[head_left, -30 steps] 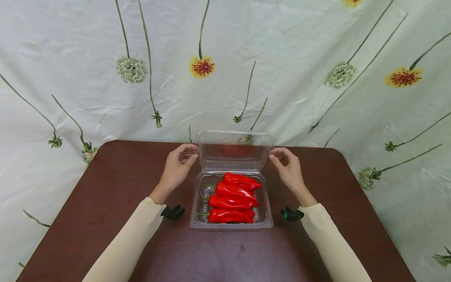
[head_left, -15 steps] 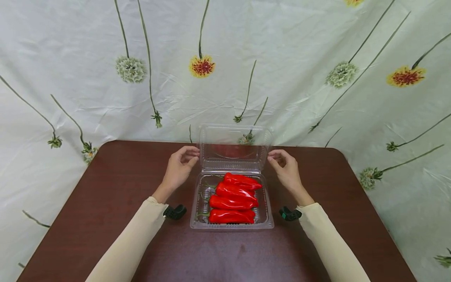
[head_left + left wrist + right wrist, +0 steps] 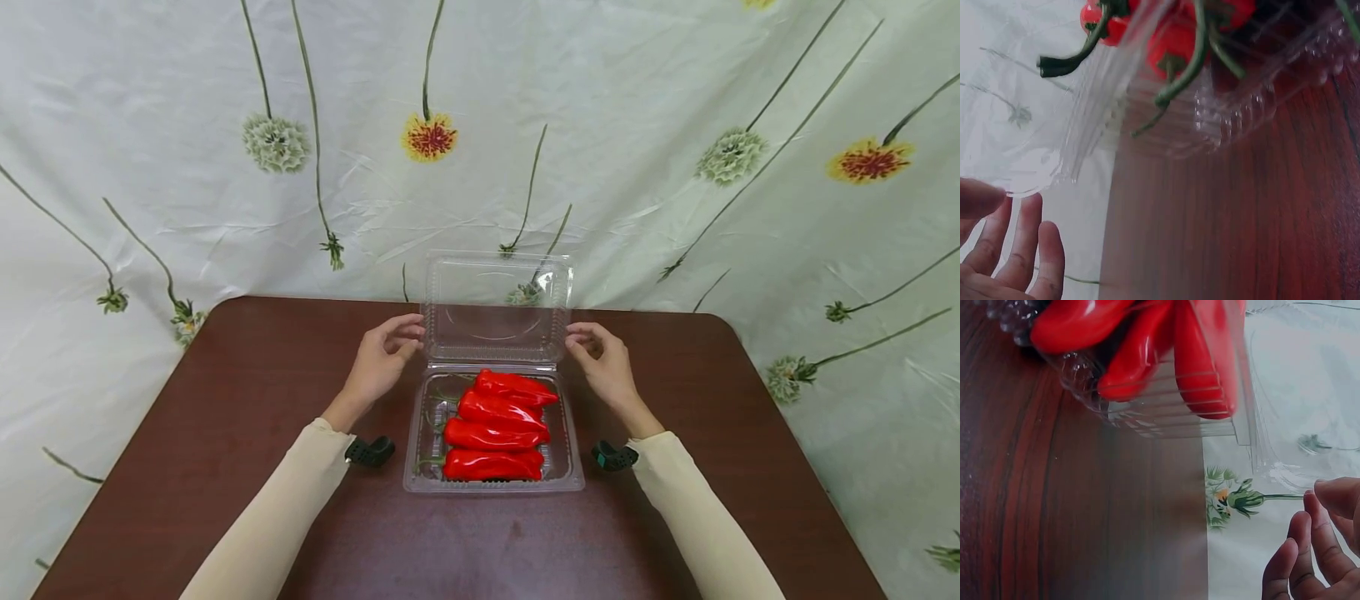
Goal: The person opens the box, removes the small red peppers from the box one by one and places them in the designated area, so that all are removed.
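Observation:
A clear plastic clamshell container (image 3: pixel 491 485) sits on the table with its hinged lid (image 3: pixel 497 275) raised at the back. Several glossy red peppers (image 3: pixel 495 435) with green stems lie side by side in its base. At the lid's left edge, my left hand (image 3: pixel 378 360) pinches the rim between thumb and fingers; the left wrist view shows the thumb (image 3: pixel 982 199) on the plastic. My right hand (image 3: pixel 609 367) pinches the opposite edge in the same way, its thumb (image 3: pixel 1340 495) at the rim in the right wrist view.
The dark reddish-brown table (image 3: pixel 247 400) extends around the container on all sides. Behind it hangs a pale cloth (image 3: pixel 630 100) printed with flowers and stems, close to the table's back edge. Black bands (image 3: pixel 369 452) are worn at both wrists.
The lid has swung further up and back, away from the peppers. Both hands have kept to its edges, the right one shifting slightly inward. The base and peppers stay put.

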`<state>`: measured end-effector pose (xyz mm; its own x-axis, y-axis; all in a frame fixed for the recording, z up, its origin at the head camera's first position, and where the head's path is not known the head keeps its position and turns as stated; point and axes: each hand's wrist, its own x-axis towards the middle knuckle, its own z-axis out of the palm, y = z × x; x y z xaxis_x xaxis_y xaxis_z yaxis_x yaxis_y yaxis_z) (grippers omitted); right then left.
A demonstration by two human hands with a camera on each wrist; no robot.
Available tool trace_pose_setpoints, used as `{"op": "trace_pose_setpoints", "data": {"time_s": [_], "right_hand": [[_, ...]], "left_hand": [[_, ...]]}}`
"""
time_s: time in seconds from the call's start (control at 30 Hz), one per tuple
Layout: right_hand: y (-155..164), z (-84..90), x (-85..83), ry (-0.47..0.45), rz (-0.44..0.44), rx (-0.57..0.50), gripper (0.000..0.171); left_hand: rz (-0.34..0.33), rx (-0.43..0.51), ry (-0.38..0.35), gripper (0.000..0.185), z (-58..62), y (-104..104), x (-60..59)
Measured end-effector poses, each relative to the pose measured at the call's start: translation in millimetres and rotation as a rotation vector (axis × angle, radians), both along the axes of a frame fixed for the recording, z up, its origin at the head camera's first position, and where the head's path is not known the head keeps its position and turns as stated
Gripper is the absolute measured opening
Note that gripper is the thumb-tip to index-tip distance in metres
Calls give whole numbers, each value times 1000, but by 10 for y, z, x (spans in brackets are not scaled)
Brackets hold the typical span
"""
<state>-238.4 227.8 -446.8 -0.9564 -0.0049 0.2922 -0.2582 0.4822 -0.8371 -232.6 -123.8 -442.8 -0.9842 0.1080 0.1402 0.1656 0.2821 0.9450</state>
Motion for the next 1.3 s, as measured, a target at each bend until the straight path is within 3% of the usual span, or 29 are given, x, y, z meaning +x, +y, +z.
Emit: {"op": "trace_pose_setpoints", "data": {"time_s": [0.37,0.43,0.5,0.63,0.73,0.8,1.07,1.3], "right_hand": [[-30,-27,-17,8,45,8,40],[-64,61,37,11,55,20,38],[-104,166,103,15,64,38,35],[-152,294,188,6,74,48,33],[-160,299,189,-21,74,42,34],[-167,296,181,-40,74,41,34],[-62,-73,-33,-54,87,59,37],[-19,-163,-65,-69,102,52,35]], "left_hand": [[-41,24,-14,55,-69,-29,-34],[-51,13,-7,51,-73,-18,-32],[-68,0,-7,48,11,7,19],[-90,-19,-14,48,5,15,25],[-98,-21,-19,50,-98,-9,-29],[-95,-18,-34,51,-108,-12,-34],[-99,20,-85,58,-155,-17,-48],[-100,31,-145,59,-157,-5,-55]]}}
